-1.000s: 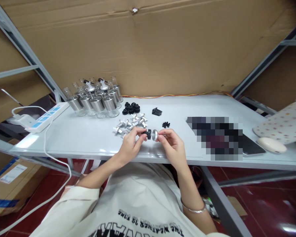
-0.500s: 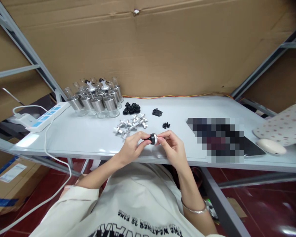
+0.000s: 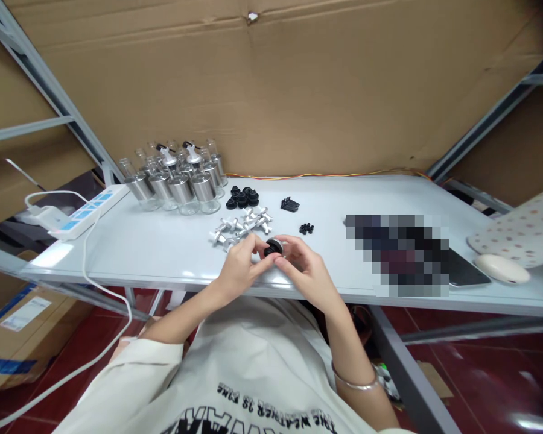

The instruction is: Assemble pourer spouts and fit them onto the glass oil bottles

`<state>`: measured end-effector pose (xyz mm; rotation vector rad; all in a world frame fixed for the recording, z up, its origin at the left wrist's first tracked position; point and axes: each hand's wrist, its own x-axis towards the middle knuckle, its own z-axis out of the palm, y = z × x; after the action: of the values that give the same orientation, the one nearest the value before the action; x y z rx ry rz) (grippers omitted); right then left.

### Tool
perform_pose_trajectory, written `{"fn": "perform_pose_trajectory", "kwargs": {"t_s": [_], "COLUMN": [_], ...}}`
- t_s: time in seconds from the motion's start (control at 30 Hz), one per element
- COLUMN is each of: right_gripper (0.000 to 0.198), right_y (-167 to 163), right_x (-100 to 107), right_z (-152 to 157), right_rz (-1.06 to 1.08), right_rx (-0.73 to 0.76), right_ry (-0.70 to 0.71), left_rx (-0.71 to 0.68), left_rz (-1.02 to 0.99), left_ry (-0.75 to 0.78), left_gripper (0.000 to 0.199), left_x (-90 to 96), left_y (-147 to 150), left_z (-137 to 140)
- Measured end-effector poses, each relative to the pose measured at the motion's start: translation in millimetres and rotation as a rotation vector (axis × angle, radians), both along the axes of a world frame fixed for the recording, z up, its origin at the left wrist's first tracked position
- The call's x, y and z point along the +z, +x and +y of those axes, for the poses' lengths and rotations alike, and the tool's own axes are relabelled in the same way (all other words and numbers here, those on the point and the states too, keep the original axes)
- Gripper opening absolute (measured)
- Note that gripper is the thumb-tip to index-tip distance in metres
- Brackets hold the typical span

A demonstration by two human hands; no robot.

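Between my two hands, above the front edge of the table, is a pour spout (image 3: 274,246) with a black ribbed stopper and a silver rim. My left hand (image 3: 241,265) pinches its black end with thumb and fingertips. My right hand (image 3: 308,268) grips the silver side, its fingers curled round the rim. Just beyond my left hand lies a pile of silver-white spout pieces (image 3: 244,223). Behind that pile sit several black stoppers (image 3: 243,198). Small black flaps (image 3: 290,205) and a cluster of tiny black caps (image 3: 306,229) lie farther right.
Glass bottles with steel sleeves (image 3: 181,190) stand at the back left, two topped with spouts. A white power strip (image 3: 88,212) with a cable is at the left edge. A dark tablet-like object (image 3: 468,268), partly blurred out, and a cream oval object (image 3: 502,269) lie right.
The pour spout has turned in my hands, so its black stopper now faces more toward me. My right fingers have moved from its end to around the rim.
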<state>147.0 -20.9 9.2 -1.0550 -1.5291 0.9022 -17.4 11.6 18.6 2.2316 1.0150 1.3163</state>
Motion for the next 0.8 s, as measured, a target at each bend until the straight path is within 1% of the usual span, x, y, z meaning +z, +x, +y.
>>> {"fn": "perform_pose_trajectory", "kwargs": {"t_s": [0.03, 0.1, 0.17, 0.23, 0.3, 0.37, 0.5, 0.57, 0.7, 0.8], "right_gripper": [0.038, 0.04, 0.04, 0.039, 0.038, 0.036, 0.035, 0.034, 0.034, 0.035], "right_y": [0.3, 0.7, 1.1, 1.5, 2.0, 2.6, 3.9, 4.3, 4.4, 4.5], "right_x": [0.3, 0.3, -0.3, -1.3, -2.4, -3.3, -4.1, -4.3, -5.3, -5.8], "right_z": [-0.4, -0.6, -0.7, -0.8, -1.2, -1.6, -1.6, -1.4, -1.1, -1.4], "right_rz": [-0.009, -0.009, -0.007, -0.016, -0.019, -0.003, 0.021, 0.015, 0.031, 0.042], "right_rx": [0.008, -0.022, -0.053, -0.056, -0.034, -0.022, -0.022, -0.016, 0.021, 0.043], "right_ry": [-0.004, 0.013, 0.031, 0.036, 0.03, 0.022, 0.016, 0.029, 0.065, 0.074], "left_rx": [-0.023, -0.093, -0.16, -0.175, -0.149, -0.142, -0.229, -0.249, -0.231, -0.209], "left_rz": [0.007, 0.025, 0.04, 0.035, 0.012, 0.008, 0.086, 0.085, 0.062, 0.044], "left_ry": [-0.002, 0.022, 0.04, 0.033, 0.005, -0.039, -0.163, -0.183, -0.116, -0.057], "left_gripper": [0.016, 0.014, 0.017, 0.02, 0.019, 0.025, 0.03, 0.031, 0.03, 0.026], "left_x": [1.1, 2.6, 3.3, 3.3, 3.3, 3.3, 2.4, 1.0, -0.9, 1.0], "left_y": [-0.3, -0.8, -1.0, -1.0, -1.0, -1.3, -2.8, -3.1, -2.2, -1.6], "left_z": [-0.4, -1.3, -2.2, -2.7, -2.6, -2.0, -0.4, 0.0, -0.4, -1.4]}}
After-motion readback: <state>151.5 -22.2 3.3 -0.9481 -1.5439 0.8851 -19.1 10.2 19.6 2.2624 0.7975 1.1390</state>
